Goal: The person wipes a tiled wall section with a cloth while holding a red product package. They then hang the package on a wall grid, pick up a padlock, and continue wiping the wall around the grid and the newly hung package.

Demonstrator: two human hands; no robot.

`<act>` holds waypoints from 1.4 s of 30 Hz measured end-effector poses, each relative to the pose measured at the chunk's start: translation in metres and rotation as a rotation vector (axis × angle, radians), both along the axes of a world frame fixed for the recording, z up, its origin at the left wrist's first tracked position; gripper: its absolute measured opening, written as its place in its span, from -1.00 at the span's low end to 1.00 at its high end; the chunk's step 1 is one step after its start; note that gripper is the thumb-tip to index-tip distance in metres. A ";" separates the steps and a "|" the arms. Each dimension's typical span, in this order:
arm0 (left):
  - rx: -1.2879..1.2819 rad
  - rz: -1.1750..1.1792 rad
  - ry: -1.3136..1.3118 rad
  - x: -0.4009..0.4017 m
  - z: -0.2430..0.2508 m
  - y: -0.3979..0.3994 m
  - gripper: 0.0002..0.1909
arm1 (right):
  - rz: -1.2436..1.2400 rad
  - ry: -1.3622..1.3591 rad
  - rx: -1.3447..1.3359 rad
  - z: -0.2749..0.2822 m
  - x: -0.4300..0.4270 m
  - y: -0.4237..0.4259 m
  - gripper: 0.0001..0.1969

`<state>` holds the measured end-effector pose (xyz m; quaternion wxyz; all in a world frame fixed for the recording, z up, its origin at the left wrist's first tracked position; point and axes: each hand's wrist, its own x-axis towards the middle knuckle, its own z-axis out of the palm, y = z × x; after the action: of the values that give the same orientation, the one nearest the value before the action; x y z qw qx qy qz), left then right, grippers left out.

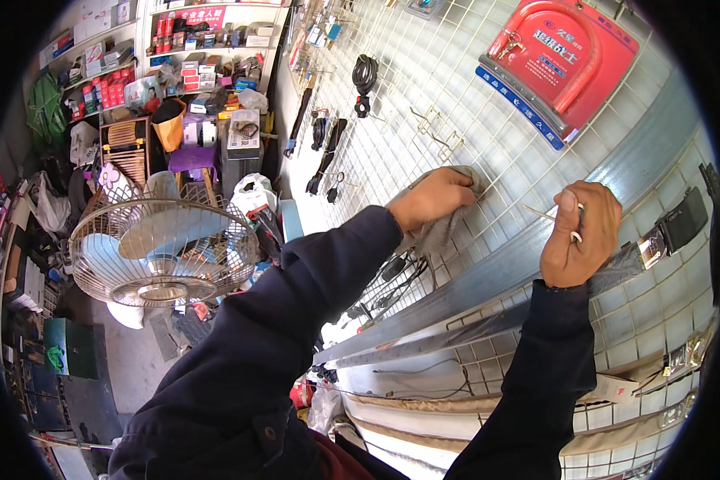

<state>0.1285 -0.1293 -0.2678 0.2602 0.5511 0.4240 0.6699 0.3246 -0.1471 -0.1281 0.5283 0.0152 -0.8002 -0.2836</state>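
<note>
My left hand (435, 198) is closed on a grey cloth (441, 234), which lies against the white wire grid panel (498, 198). Part of the cloth hangs below my fingers. To the right, my right hand (582, 234) grips a thin metal wire hook (540, 213); one end sticks out to the left and a curved part shows by the fingers. Between and above my hands, bare wire hooks (438, 132) sit on the grid. A U-shaped bicycle lock on red card packaging (567, 66) hangs at the upper right.
A caged electric fan (165, 252) stands at the left. Black coiled cable locks (365, 75) hang on the grid. A metal upright (474, 288) runs diagonally beneath my hands. Crowded shelves (207, 51) of boxes stand behind, with a purple-topped stool (192, 159) before them.
</note>
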 end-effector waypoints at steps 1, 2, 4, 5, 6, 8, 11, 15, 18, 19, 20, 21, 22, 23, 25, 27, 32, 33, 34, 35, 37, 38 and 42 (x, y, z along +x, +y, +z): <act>-0.045 -0.022 -0.067 -0.003 0.000 0.000 -0.69 | 0.007 0.003 0.008 0.000 0.000 0.001 -0.80; 0.013 0.049 0.088 -0.004 -0.001 0.000 -0.72 | 0.018 0.003 -0.006 0.000 0.000 0.001 -0.80; 0.078 0.292 0.586 -0.005 -0.004 -0.002 -0.70 | 0.010 -0.003 0.004 -0.001 0.001 0.003 -0.81; 0.100 0.419 0.838 -0.005 -0.007 -0.004 -0.68 | 0.012 -0.012 -0.029 -0.001 0.003 0.003 -0.81; 0.096 0.434 0.975 -0.006 -0.008 -0.005 -0.69 | 0.002 -0.017 -0.005 -0.001 0.003 0.003 -0.81; 0.148 0.508 1.125 -0.014 -0.010 -0.007 -0.68 | -0.009 -0.033 -0.022 -0.001 0.004 0.003 -0.81; 0.217 0.564 1.209 -0.030 -0.010 -0.006 -0.65 | -0.023 -0.048 0.004 0.000 0.005 0.003 -0.81; 0.195 0.615 1.068 -0.026 -0.018 -0.004 -0.67 | -0.033 -0.042 0.006 -0.001 0.004 0.003 -0.82; 0.077 0.557 0.742 0.003 -0.025 -0.002 -0.75 | -0.052 -0.033 -0.014 -0.002 0.005 0.002 -0.84; 0.092 0.484 0.621 0.009 -0.025 -0.002 -0.77 | -0.053 -0.030 -0.015 -0.002 0.004 0.003 -0.84; 0.101 0.396 0.505 0.012 -0.025 -0.002 -0.78 | -0.059 -0.026 -0.039 -0.002 0.004 0.003 -0.84; 0.129 0.312 0.389 0.014 -0.026 -0.003 -0.78 | -0.064 -0.026 -0.020 -0.002 0.004 0.002 -0.84; 0.079 0.259 0.298 0.015 -0.027 -0.004 -0.80 | -0.072 -0.026 -0.024 -0.002 0.004 0.002 -0.84; 0.044 0.141 0.162 0.014 -0.028 -0.005 -0.82 | -0.080 -0.027 -0.048 -0.002 0.004 0.001 -0.83; 0.053 -0.057 -0.109 0.012 -0.036 -0.010 -0.84 | -0.061 -0.025 -0.011 -0.001 0.003 0.001 -0.82; 0.063 -0.096 -0.220 0.017 -0.048 -0.016 -0.85 | -0.055 -0.023 -0.012 -0.001 0.003 0.000 -0.82; 0.130 0.014 -0.072 0.032 -0.070 -0.029 -0.88 | -0.049 -0.022 -0.019 -0.001 0.003 0.001 -0.82; 0.082 0.014 -0.030 0.036 -0.070 -0.030 -0.88 | -0.049 -0.021 -0.007 -0.001 0.003 0.001 -0.82; 0.127 0.122 0.139 0.035 -0.068 -0.030 -0.85 | -0.049 -0.022 -0.008 -0.001 0.003 0.002 -0.82; 0.181 0.166 0.228 0.036 -0.064 -0.029 -0.82 | -0.053 -0.025 -0.022 -0.001 0.003 0.002 -0.82; 0.258 0.242 0.412 0.032 -0.052 -0.026 -0.76 | -0.051 -0.026 -0.012 -0.001 0.003 0.002 -0.82; 0.253 0.279 0.557 0.028 -0.045 -0.024 -0.62 | -0.053 -0.026 -0.024 -0.001 0.003 0.002 -0.82; 0.209 0.291 0.898 0.013 -0.025 -0.019 -0.56 | -0.035 -0.028 -0.004 0.000 0.003 0.003 -0.82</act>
<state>0.1411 -0.1484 -0.2932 -0.1017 0.7441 0.4976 0.4340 0.3278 -0.1438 -0.1285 0.5119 0.0040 -0.8082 -0.2911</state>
